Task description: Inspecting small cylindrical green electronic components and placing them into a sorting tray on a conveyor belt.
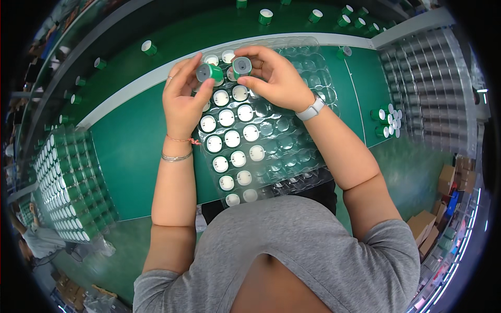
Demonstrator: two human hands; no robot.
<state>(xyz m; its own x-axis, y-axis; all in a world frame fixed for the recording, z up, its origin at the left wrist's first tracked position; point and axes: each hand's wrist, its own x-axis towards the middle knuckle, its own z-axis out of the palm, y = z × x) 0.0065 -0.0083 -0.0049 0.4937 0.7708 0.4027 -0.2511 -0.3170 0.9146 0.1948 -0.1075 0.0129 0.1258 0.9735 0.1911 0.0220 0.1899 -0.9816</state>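
My left hand (182,96) pinches a short green cylinder (210,73) between thumb and fingers, its grey end turned up towards me. A similar green cylinder (241,67), also grey end up, is gripped by my right hand (282,78). Both hands are over the far part of a transparent plastic tray (295,138) with round pockets. White-topped round pieces (226,117) fill pockets in the tray's left columns. The pockets further right look unfilled. My hands partly cover the far rows.
Stacked filled trays (68,182) stand at the left, and nested transparent trays (433,88) at the right. Loose green-and-white cylinders (387,122) cluster on the right. Beyond a pale rail (172,65), more cylinders (265,17) are scattered. Another person (42,242) is at lower left.
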